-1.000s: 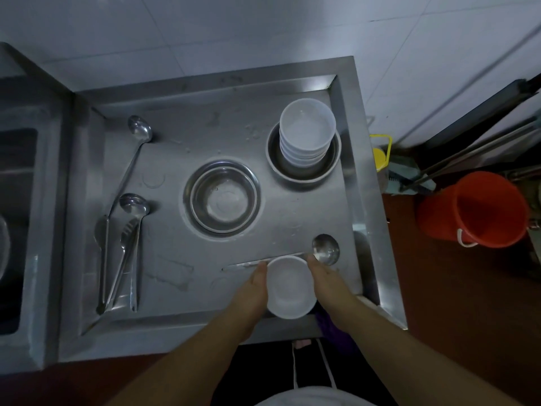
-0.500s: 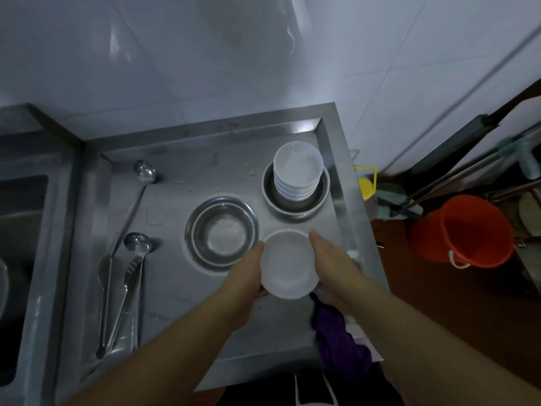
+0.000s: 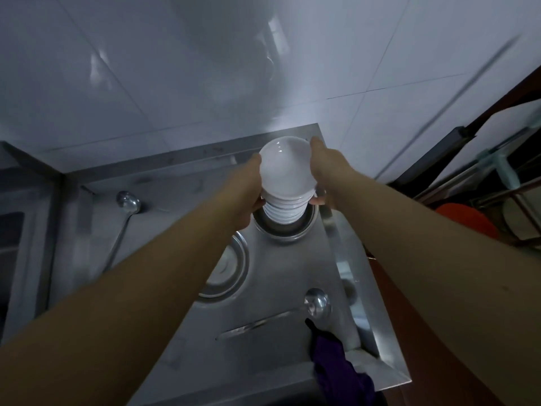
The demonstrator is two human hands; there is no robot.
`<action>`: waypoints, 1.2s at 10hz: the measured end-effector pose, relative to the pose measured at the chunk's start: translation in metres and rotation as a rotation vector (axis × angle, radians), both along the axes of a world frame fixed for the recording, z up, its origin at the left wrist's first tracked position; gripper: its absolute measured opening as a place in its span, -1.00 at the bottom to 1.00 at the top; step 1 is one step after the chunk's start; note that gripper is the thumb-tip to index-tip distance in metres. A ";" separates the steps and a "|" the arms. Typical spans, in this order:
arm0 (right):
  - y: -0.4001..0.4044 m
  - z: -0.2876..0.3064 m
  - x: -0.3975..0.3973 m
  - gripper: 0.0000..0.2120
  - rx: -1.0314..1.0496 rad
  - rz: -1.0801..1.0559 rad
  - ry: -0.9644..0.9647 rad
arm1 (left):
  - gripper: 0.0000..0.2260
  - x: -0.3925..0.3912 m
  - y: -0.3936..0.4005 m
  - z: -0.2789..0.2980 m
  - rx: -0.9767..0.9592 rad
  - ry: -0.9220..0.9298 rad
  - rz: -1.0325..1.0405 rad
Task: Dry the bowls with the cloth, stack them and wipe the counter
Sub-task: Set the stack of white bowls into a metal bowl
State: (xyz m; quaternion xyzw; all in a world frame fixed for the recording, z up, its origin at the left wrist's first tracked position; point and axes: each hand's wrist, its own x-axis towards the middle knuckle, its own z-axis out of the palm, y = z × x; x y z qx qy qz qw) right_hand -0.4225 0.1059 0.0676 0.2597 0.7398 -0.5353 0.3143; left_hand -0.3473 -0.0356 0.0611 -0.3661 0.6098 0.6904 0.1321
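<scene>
Half a second on, both arms had stretched up-frame, carrying the white bowl (image 3: 285, 168) from mid-counter to the stack of bowls (image 3: 285, 209) at upper centre. I had my left hand (image 3: 248, 186) and right hand (image 3: 323, 168) pressed against its opposite sides, gripping it as it met the top of the stack, which stood in a steel basin (image 3: 285, 230). It looked slightly tilted; released like that, I judged it could sit crooked and topple the column. The purple cloth (image 3: 336, 364) hung at the counter's (image 3: 278, 361) lower-right edge, beside a ladle (image 3: 316, 303), and might slide off.
</scene>
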 end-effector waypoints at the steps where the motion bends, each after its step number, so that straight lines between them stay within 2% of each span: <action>1: -0.003 -0.011 -0.013 -0.44 -0.008 -0.019 -0.014 | -0.62 -0.016 0.000 -0.006 -0.003 -0.043 0.005; 2: -0.003 -0.027 -0.022 -0.44 0.008 -0.032 -0.022 | -0.59 -0.027 0.001 -0.015 0.001 -0.090 0.027; 4: -0.007 -0.061 -0.034 -0.29 0.084 0.005 0.071 | -0.63 -0.033 0.002 -0.030 0.014 -0.119 0.070; 6: -0.011 -0.079 -0.041 -0.28 0.093 0.021 0.114 | -0.65 -0.039 0.001 -0.041 0.019 -0.134 0.098; 7: -0.011 -0.081 -0.041 -0.37 0.032 -0.024 0.105 | -0.68 -0.040 -0.001 -0.041 0.029 -0.143 0.108; 8: -0.003 -0.081 -0.037 -0.50 -0.067 -0.117 0.093 | -0.82 -0.037 -0.004 -0.039 0.066 -0.117 0.093; 9: 0.013 -0.091 -0.026 -0.50 -0.110 -0.217 0.102 | -0.83 -0.029 -0.004 -0.046 0.049 -0.060 0.135; 10: 0.028 -0.114 -0.002 -0.67 0.000 -0.252 0.106 | -0.72 -0.014 -0.006 -0.068 -0.014 -0.171 0.271; 11: 0.040 -0.142 0.029 -0.70 0.058 -0.113 0.046 | -0.70 0.012 0.001 -0.090 0.037 -0.282 0.372; 12: 0.043 -0.162 0.050 -0.73 0.011 -0.074 -0.037 | -0.76 0.031 0.013 -0.105 0.244 -0.330 0.462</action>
